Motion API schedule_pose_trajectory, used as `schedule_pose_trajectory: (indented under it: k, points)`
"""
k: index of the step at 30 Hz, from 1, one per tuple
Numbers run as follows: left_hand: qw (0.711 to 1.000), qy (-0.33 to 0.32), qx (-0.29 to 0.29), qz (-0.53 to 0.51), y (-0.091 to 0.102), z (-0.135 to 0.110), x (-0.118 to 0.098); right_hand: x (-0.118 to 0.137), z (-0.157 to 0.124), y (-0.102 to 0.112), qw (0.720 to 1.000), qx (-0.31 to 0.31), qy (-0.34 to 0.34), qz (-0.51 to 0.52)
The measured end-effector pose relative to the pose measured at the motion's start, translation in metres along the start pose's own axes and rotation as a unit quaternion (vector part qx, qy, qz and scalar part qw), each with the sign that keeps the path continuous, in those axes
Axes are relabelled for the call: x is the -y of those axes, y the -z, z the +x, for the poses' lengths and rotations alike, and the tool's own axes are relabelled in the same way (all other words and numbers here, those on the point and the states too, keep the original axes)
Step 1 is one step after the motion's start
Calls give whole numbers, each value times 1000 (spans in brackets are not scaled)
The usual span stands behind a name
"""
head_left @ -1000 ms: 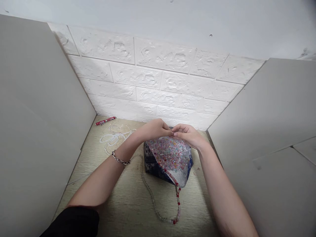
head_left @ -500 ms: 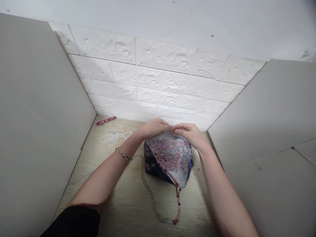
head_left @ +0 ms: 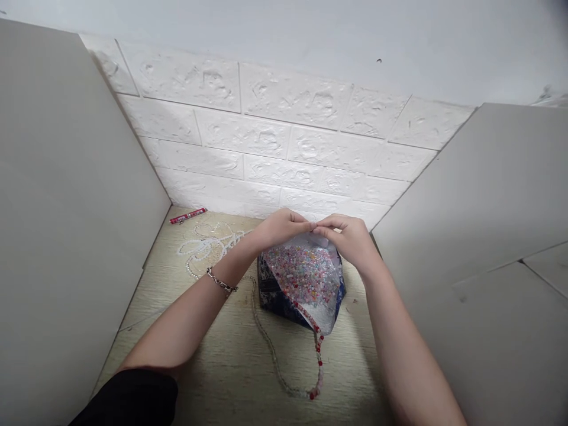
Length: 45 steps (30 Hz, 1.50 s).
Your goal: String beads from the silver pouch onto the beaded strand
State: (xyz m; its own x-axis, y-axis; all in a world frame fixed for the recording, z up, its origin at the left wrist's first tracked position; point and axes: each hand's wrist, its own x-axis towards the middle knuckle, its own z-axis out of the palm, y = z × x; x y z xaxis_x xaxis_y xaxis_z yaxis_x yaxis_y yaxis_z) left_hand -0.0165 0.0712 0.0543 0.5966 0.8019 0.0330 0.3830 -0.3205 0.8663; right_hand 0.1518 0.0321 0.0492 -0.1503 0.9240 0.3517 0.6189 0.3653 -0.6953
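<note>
My left hand (head_left: 281, 228) and my right hand (head_left: 350, 234) meet fingertip to fingertip, each in a pinch. What they pinch is too small to make out. Just under them is a whitish sheet or bag (head_left: 326, 313) covered with many small pastel beads (head_left: 306, 272). It rests on a dark blue patterned pouch (head_left: 275, 302) on the table. A strand of red, pink and clear beads (head_left: 318, 355) hangs over its lower corner. The strand loops across the table and back up toward my left wrist, which wears a chain bracelet (head_left: 220, 281).
Strings of white beads (head_left: 199, 248) lie coiled on the light wooden table (head_left: 213, 361), left of the pouch. A small red printed stick-like item (head_left: 189, 216) is behind them. Grey panels (head_left: 57, 177) stand on both sides, with a white brick-pattern wall (head_left: 266, 136) at the back.
The fingertips stay together while my right hand shifts slightly to the right and its wrist turns a little. The whole view has moved slightly; the beads and pouch keep their places.
</note>
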Motion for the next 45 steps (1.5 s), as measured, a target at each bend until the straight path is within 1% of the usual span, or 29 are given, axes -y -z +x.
schedule_pose_trajectory:
  k: [3,6,8,15,20,26,32,38,45]
  points:
    - [1000,-6,-5,15,0,0,0,9,-2,4,994,22,46,-93]
    - [1000,-5,10,19,0,-1,-1,14,-3,7,985,44,54,-160]
    - [1000,-4,20,9,1,-1,-1,15,-4,7,982,53,59,-173]
    - [998,-7,40,-37,4,-2,-2,16,-4,8,983,59,77,-159]
    - [999,10,33,-41,4,-2,-2,18,-4,7,982,64,77,-158]
    - [998,18,38,-53,4,-2,-3,20,-6,7,982,34,58,-179]
    - [998,14,42,-55,6,-2,-2,20,-7,9,991,42,31,-123]
    - [997,6,52,-57,7,-4,-4,18,-5,7,993,16,44,-110]
    - [998,1,56,-40,8,-2,3,18,-6,8,993,4,51,-110]
